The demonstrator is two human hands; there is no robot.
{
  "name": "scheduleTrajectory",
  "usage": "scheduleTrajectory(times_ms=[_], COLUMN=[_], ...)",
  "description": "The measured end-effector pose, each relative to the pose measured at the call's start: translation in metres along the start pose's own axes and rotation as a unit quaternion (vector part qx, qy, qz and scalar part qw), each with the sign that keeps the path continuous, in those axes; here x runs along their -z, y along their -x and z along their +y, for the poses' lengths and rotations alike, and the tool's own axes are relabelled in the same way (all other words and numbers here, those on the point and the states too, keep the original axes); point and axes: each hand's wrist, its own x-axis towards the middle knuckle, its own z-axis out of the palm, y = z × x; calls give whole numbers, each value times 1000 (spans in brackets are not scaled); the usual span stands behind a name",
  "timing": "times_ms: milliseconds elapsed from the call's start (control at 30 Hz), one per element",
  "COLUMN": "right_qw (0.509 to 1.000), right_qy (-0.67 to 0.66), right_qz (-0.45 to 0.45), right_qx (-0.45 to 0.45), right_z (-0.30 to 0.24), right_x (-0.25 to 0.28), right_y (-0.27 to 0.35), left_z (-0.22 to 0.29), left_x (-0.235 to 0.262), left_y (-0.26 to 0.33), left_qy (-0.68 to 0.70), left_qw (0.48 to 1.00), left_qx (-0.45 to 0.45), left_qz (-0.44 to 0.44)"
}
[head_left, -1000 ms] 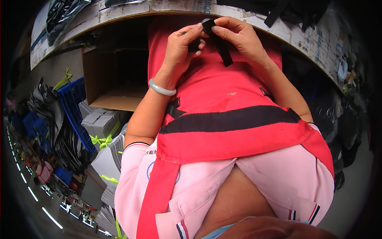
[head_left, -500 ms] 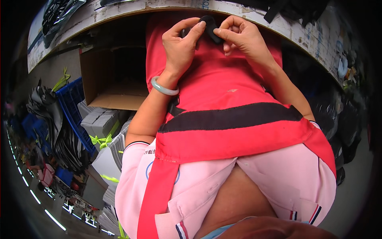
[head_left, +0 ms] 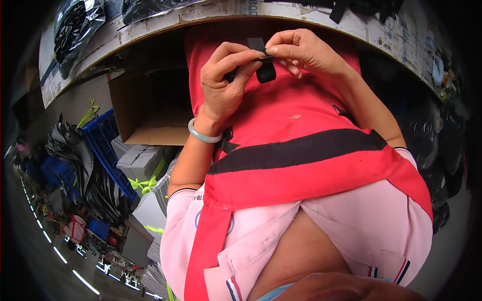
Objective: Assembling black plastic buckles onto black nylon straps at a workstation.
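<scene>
Above my red apron (head_left: pixel 301 105), both hands meet at a short black strap (head_left: pixel 266 73) with a dark grey flat end. My left hand (head_left: pixel 224 83) pinches it between thumb and fingers; a wrist bangle sits below. From the other side, the thumb and index finger of my right hand (head_left: pixel 310 54) close on the strap's upper part. One black end hangs below the fingertips, and the grey end points up toward the table edge. The fingers cover the strap's middle, so how it is folded there cannot be made out.
A worn worktable (head_left: pixel 221 11) curves across the far side, bearing a clear bag of black pieces (head_left: pixel 75 32) and loose black straps (head_left: pixel 374 7). To the left are an open cardboard box (head_left: pixel 155 135), a blue crate (head_left: pixel 108 150) and tied grey stacks (head_left: pixel 140 163). Dark plastic bags (head_left: pixel 427 145) stand right.
The strap has turned between my fingers: its grey end now shows at the top and a black end hangs down. My hands have drawn closer together. The view has shifted slightly.
</scene>
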Motion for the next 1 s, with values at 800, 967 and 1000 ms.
scheduleTrajectory(times_ms=[800,967,1000], right_qw=[983,965,964], right_qy=[140,239,241], right_qz=[16,-52,-69], right_qx=[118,92,94], right_z=[35,41,36], right_x=[-49,-43,-51], right_y=[-40,-47,-45], left_z=[49,45,42], left_x=[91,147,137], left_y=[59,106,100], left_qy=[-16,-88,-31], left_qw=[950,909,907], left_qx=[310,331,320], left_qz=[-36,238,273])
